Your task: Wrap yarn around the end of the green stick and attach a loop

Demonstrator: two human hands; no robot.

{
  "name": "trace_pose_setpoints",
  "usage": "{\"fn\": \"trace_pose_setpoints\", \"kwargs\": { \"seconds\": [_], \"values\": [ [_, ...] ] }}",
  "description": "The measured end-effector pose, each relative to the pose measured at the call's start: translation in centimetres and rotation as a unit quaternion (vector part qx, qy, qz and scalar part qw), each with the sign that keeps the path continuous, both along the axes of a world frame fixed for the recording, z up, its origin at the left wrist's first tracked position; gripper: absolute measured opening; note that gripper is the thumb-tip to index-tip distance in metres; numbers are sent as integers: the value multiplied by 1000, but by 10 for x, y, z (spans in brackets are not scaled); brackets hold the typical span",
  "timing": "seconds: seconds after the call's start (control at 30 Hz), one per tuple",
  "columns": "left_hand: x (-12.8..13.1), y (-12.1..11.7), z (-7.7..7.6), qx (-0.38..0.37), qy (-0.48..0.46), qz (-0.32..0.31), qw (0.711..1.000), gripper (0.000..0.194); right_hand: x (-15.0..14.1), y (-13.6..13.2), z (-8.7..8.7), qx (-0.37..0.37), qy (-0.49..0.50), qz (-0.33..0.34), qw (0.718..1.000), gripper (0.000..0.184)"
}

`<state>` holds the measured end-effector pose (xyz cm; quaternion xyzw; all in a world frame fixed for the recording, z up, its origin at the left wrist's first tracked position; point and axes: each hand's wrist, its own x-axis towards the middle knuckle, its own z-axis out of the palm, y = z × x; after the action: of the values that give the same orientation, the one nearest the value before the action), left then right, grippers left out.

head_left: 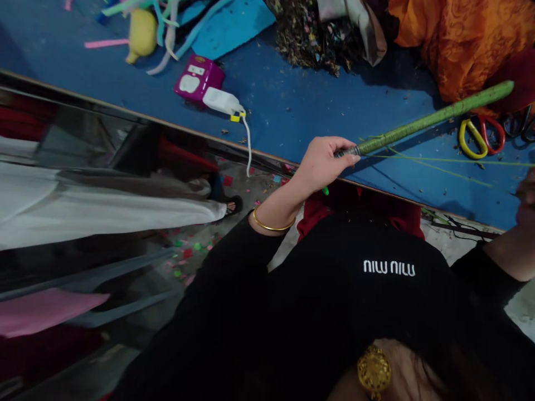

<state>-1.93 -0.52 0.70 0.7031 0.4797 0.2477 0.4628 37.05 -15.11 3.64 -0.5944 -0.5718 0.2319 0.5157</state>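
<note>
My left hand point(325, 166), with a gold bangle at the wrist, is closed around the near end of a long stick point(434, 120) wrapped in green. The grey-black lower tip of the stick shows between thumb and fingers. The stick slants up to the right above the blue table. A thin green thread point(443, 160) runs taut from the stick to the right edge. There my right hand point(527, 197) is partly cut off and blurred, its fingers bent at the thread. A second thin strand crosses below it.
Yellow-and-red-handled scissors point(474, 138) lie right of the stick, near orange cloth point(480, 44). A purple box point(198, 81) with a white corded plug point(223, 101), a yellow object point(142, 32) and blue sheet point(234, 28) lie left. The table edge point(167, 123) runs close below.
</note>
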Motion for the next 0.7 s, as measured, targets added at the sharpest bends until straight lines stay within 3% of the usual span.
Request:
{"fn": "trace_pose_setpoints", "kwargs": {
  "seconds": [0.03, 0.1, 0.13, 0.17, 0.23, 0.3, 0.37, 0.43, 0.53, 0.63, 0.7],
  "values": [
    [0, 0, 1, 1, -1, -1, 1000, 24, 1, 6, -5, 61, -37, -87, 994, 43],
    [0, -2, 1, 0, 0, -1, 1000, 24, -16, 15, -15, 167, -161, -245, 941, 18],
    [0, -2, 2, -1, 2, -1, 1000, 25, -32, 19, -20, 186, -219, -279, 916, 13],
    [0, -3, 2, 1, 5, 0, 1000, 26, -51, 22, -23, 181, -260, -271, 909, 15],
    [0, -4, 3, 7, 12, -1, 1000, 27, -96, 28, -30, 131, -271, -168, 939, 18],
    [1, -5, 5, 11, 15, -3, 1000, 27, -140, 36, -39, 52, -179, 5, 982, 14],
    [2, -6, 8, 11, 14, -6, 1000, 27, -177, 48, -51, -23, -70, 99, 992, 21],
    [3, -7, 11, 16, 12, -12, 1000, 27, -204, 63, -64, -67, 96, 137, 984, 34],
    [4, -6, 15, 26, 13, -17, 999, 26, -225, 79, -76, -113, 293, 163, 935, 44],
    [4, -5, 16, 29, 23, -7, 999, 25, -225, 78, -73, -192, 296, 201, 914, 31],
    [3, -5, 15, 25, 24, -5, 999, 24, -218, 69, -65, -168, 195, 189, 948, 35]
  ]
}}
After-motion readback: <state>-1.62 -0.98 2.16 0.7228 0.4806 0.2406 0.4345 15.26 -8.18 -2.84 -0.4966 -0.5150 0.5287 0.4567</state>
